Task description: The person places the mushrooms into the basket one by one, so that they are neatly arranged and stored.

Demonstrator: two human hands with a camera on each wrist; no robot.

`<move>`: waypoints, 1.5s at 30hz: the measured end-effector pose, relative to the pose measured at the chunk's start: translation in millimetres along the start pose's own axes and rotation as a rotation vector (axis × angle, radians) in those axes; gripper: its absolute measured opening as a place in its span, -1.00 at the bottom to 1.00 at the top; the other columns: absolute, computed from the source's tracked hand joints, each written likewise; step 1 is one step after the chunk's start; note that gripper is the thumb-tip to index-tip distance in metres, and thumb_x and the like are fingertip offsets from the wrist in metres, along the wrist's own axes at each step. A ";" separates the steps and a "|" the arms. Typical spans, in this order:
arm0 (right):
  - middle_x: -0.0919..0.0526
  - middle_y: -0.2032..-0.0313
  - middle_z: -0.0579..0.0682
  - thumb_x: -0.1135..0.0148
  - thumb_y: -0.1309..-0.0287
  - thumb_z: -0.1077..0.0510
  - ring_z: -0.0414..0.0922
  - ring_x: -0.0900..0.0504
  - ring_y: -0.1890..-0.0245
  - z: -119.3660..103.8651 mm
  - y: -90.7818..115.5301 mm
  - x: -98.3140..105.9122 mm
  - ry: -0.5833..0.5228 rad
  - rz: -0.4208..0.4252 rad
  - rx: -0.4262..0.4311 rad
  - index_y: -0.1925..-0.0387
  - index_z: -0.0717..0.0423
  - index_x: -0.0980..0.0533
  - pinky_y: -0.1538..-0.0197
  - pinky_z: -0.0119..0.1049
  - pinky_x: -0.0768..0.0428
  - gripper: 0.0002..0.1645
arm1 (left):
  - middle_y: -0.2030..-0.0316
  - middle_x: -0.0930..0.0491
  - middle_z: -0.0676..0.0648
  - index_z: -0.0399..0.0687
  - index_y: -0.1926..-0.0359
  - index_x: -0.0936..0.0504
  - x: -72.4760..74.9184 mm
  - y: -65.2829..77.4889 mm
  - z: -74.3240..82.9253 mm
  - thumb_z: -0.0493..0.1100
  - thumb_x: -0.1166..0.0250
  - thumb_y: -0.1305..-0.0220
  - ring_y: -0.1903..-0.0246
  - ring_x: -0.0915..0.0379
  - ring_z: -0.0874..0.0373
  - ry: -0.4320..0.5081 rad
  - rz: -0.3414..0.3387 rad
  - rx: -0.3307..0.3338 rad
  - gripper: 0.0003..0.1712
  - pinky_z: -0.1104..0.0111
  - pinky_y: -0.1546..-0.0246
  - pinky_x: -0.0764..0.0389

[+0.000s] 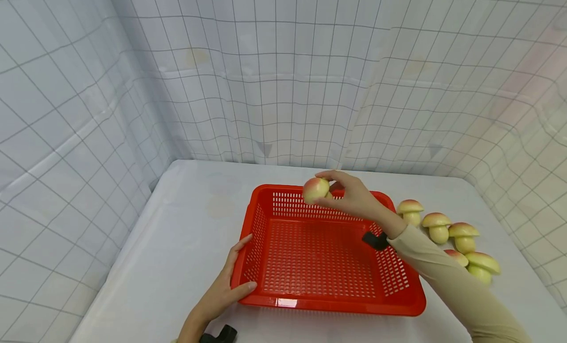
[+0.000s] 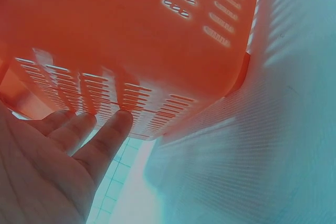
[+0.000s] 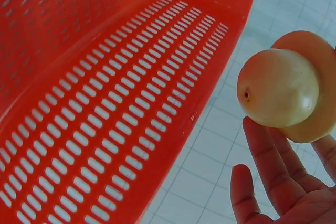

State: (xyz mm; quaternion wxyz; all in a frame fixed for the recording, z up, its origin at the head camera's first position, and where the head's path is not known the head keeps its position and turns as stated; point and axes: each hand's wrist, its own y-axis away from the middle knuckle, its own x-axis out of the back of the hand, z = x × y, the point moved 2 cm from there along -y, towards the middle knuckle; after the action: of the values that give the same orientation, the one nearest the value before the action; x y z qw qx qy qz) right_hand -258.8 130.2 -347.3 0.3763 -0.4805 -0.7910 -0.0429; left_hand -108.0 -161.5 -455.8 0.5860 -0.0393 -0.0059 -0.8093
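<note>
My right hand [image 1: 350, 195] holds a mushroom [image 1: 315, 190] with a pink-and-yellow cap between thumb and fingers, above the far rim of a red plastic basket [image 1: 328, 311]. In the right wrist view, the mushroom's rounded pale stem [image 3: 278, 90] faces the camera, with the fingers [image 3: 273, 166] beneath it. My left hand [image 1: 221, 289] grips the basket's left side near the front corner, its thumb over the rim. The left wrist view shows its fingers [image 2: 107, 142] against the slotted outer wall [image 2: 157, 103].
Several similar mushrooms [image 1: 436, 227] stand or lie close together on the white table [image 1: 186, 225], right of the basket. One is partly hidden by my right sleeve [image 1: 452, 279]. White gridded cloth [image 1: 283, 87] hangs behind and at both sides.
</note>
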 end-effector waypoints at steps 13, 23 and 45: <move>-0.55 0.07 -0.12 -0.42 -0.02 -0.01 -0.13 -0.59 0.21 5.0 -16.8 -36.0 -0.097 -0.184 -0.037 -0.13 -0.04 -0.45 0.23 -0.23 -0.59 -0.39 | -0.34 0.01 -0.20 0.26 -0.45 0.06 0.6 0.4 -1.3 -0.20 -0.28 -0.10 -0.07 -0.24 -0.29 0.012 0.007 0.005 -0.02 0.21 0.17 -0.59; -0.55 0.10 -0.12 -0.43 -0.01 -0.01 -0.12 -0.56 0.24 7.7 -20.1 -58.9 -0.055 -0.260 -0.062 -0.07 -0.01 -0.49 0.21 -0.25 -0.57 -0.44 | -0.34 0.02 -0.20 0.24 -0.45 0.05 -0.9 0.5 -2.4 -0.20 -0.26 -0.10 -0.09 -0.21 -0.30 0.010 0.005 -0.006 -0.03 0.22 0.17 -0.59; -0.55 0.10 -0.14 -0.39 -0.05 -0.06 -0.13 -0.50 0.27 21.8 -21.2 -88.0 0.056 -0.391 -0.089 -0.10 0.01 -0.48 0.22 -0.31 -0.52 -0.42 | -0.34 0.02 -0.22 0.21 -0.46 0.06 -0.9 -0.7 -1.8 -0.21 -0.27 -0.10 -0.08 -0.22 -0.31 0.020 0.006 -0.009 -0.02 0.16 0.16 -0.59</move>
State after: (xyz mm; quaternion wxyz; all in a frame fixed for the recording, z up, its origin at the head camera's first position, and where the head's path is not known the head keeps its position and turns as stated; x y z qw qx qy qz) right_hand -265.2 64.2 -412.7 0.3608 -0.3324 -0.8559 -0.1636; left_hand -108.5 -160.6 -457.6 0.5882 -0.0338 0.0038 -0.8080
